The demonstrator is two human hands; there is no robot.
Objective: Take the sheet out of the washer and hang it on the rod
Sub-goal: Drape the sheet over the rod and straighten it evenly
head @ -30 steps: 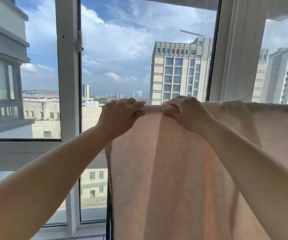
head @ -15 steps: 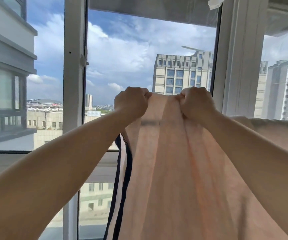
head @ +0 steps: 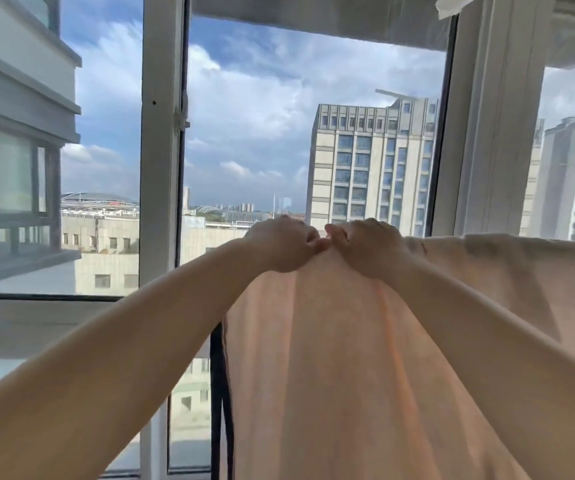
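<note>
Sheet (head: 365,358) draped at window, rod hidden beneath | left hand (head: 280,244) and right hand (head: 370,247) both grip its top fold, knuckles almost touching | advice: slide hands apart, keep both sides hanging evenly

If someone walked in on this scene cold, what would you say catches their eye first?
First, the two bare arms reaching to the middle of the view, where the left hand and right hand meet, thumbs nearly touching, and grip the top edge of the pale peach fabric sheet. The sheet hangs down over the lower right of the view. Behind it, the white-framed window shows cloudy blue sky and a tall beige tower block.
</note>
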